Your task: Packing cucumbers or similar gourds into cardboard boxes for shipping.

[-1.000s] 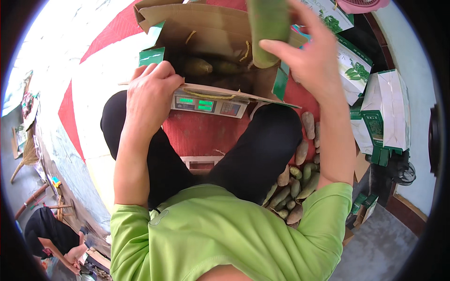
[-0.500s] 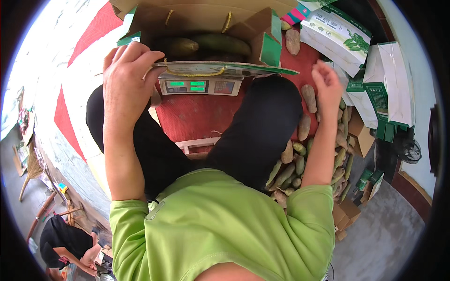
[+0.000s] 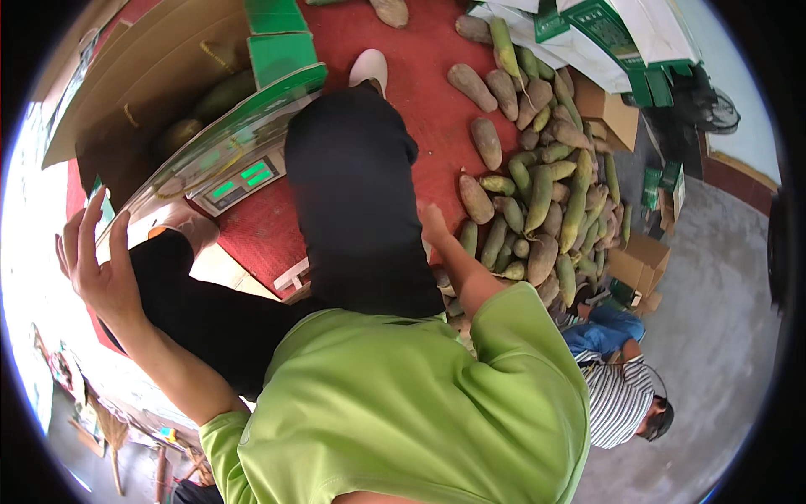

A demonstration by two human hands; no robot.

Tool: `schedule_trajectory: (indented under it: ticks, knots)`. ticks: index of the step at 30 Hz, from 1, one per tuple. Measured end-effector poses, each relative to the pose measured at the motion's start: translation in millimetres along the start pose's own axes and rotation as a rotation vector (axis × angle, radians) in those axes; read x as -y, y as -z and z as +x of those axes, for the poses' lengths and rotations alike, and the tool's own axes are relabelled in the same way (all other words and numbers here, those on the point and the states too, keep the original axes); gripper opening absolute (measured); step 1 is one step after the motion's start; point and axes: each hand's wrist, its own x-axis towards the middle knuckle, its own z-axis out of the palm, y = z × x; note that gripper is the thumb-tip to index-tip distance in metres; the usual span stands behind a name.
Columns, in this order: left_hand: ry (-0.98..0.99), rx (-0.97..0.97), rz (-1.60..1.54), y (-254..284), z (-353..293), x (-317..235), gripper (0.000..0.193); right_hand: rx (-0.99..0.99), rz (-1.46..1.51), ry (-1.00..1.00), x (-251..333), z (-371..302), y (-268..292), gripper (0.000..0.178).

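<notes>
My left hand (image 3: 96, 260) is raised with fingers spread, holding nothing, near the corner of an open cardboard box (image 3: 101, 92). The box has green flaps and yellow cord handles, with a few long green vegetables (image 3: 225, 97) in its shadowed inside. It rests on a digital scale (image 3: 239, 186) whose display glows green. Beside my bent knee is my right hand (image 3: 431, 223); its fingers are partly hidden and blurred. A pile of long green and brown root vegetables (image 3: 537, 197) lies just to its right.
Red matting (image 3: 369, 38) lies under the pile. White and green boxes (image 3: 588, 38) stand at the far right, with brown cartons (image 3: 642, 260) beside the pile. A person in a striped shirt (image 3: 617, 403) is at the lower right. A broom (image 3: 112, 428) lies at lower left.
My view has swung right, shifting the box and scale leftward. My left hand has let go of the box's near edge and opened. My right hand has come down beside my knee.
</notes>
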Motion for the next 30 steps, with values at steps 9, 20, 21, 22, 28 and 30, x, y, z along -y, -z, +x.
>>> schedule_trajectory:
  ticks: [9,20,21,22,28,30]
  knots:
    - [-0.035,-0.021,-0.035,-8,0,10,0.024,-0.152,0.441,-0.418,-68,-42,-45,0.017]
    - [-0.050,-0.114,-0.028,-7,4,0,0.019,-0.038,0.496,-0.810,-162,-69,-124,0.047]
    - [-0.047,-0.134,-0.010,-5,6,-4,0.019,0.025,0.506,-0.805,-152,-64,-123,0.059]
    - [-0.008,-0.145,-0.015,-10,7,-7,0.019,-0.049,0.548,-0.851,-159,-72,-141,0.067]
    - [-0.001,-0.176,0.045,-5,4,-12,0.019,0.093,0.498,-1.062,-135,-62,-120,0.085]
    - [-0.006,-0.175,0.069,-2,5,-11,0.021,0.191,0.452,-1.067,-134,-61,-112,0.077]
